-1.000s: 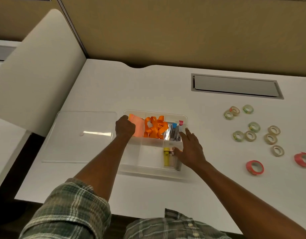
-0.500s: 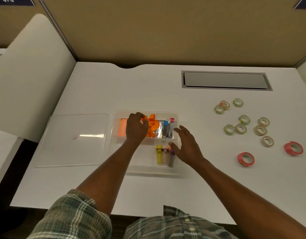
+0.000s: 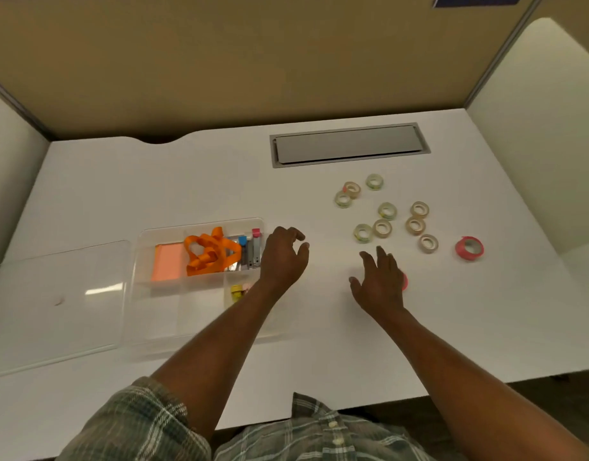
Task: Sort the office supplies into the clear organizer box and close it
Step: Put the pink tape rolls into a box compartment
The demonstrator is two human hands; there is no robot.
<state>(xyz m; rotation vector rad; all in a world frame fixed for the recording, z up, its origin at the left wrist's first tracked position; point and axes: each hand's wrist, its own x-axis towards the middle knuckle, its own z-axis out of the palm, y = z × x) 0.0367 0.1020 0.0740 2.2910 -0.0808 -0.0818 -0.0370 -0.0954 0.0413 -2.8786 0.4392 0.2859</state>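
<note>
The clear organizer box [image 3: 160, 314] sits open at the left of the white desk. It holds an orange pad [image 3: 168, 266], an orange ribbon [image 3: 208, 251], small stapler-like items [image 3: 251, 249] and a yellow item [image 3: 236, 292]. Its clear lid [image 3: 57, 304] lies flat to its left. My left hand [image 3: 283, 257] hovers at the box's right edge, fingers curled apart, holding nothing. My right hand [image 3: 379, 281] is spread over a pink tape roll [image 3: 404, 281], mostly hiding it. Several small clear tape rolls [image 3: 382, 227] and another pink roll [image 3: 469, 248] lie to the right.
A grey cable hatch [image 3: 349, 144] is set into the desk at the back. Tan partition walls [image 3: 253, 61] close off the rear, and white side panels [image 3: 545, 121] stand at both sides. The desk's front edge [image 3: 353, 400] is near my body.
My left hand left the box's ribbon compartment and moved right, past the box's edge. My right hand moved right from the box to the near pink tape roll. The camera view shifted right.
</note>
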